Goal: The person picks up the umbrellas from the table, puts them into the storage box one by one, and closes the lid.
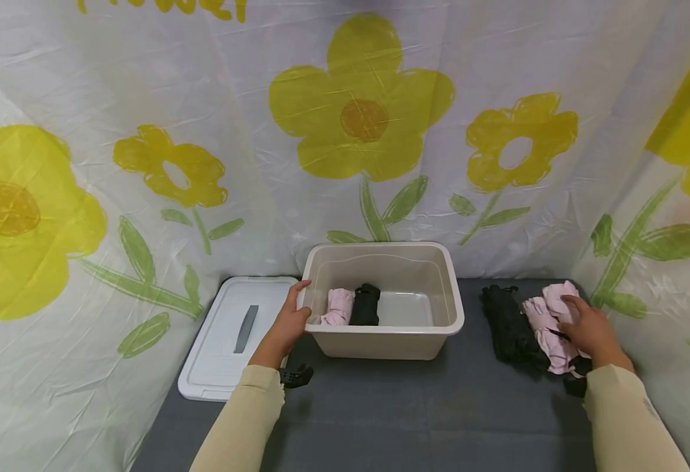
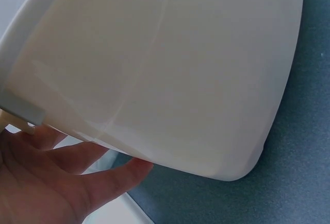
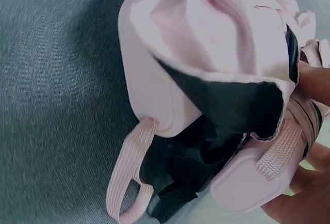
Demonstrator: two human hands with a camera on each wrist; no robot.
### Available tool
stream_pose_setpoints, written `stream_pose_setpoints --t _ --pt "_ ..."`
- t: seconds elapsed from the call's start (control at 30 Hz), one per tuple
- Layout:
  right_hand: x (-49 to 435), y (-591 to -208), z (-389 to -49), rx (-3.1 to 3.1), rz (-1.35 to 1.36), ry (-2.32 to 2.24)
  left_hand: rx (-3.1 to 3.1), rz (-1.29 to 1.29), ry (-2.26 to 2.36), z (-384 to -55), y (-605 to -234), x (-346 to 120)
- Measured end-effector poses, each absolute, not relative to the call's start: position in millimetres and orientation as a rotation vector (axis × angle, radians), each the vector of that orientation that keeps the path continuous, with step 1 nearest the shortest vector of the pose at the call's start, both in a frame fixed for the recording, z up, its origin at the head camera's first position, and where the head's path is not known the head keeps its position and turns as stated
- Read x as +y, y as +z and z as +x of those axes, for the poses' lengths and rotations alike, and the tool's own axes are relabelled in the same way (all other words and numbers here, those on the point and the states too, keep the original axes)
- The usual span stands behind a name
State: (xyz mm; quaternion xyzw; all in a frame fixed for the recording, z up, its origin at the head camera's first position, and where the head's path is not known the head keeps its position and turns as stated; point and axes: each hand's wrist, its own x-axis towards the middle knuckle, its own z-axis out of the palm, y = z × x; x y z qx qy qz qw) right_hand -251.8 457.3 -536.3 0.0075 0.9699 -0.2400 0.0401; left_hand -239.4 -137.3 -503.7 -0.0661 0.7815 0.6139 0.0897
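A beige storage bin (image 1: pixel 380 344) stands against the back curtain with a pink folded umbrella (image 1: pixel 339 306) and a black folded umbrella (image 1: pixel 365 305) inside at its left. My left hand (image 1: pixel 288 328) holds the bin's left rim, and its lower fingers (image 2: pixel 116 180) lie along the outer wall. On the right, my right hand (image 1: pixel 595 331) grips a pink folded umbrella (image 3: pixel 258 177) near its handle, fingers round the wrapped cloth. Beside it lies another pink umbrella (image 3: pixel 149 74) with a loose wrist strap (image 3: pixel 126 172). A black umbrella (image 1: pixel 506 328) lies just left of these.
A white lid (image 1: pixel 215 351) with a grey handle (image 1: pixel 246 329) lies left of the bin. Dark cloth (image 1: pixel 380 413) covers the table. A white curtain (image 1: pixel 286 196) with yellow flowers closes off the back and both sides.
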Motion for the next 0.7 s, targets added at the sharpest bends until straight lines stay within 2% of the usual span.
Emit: stream_pose_setpoints --t 0.7 --pt "454.7 -531.1 -242.3 2.990 0.170 -0.923 2.347 -0.182 1.802 -239.9 -502.1 -138.2"
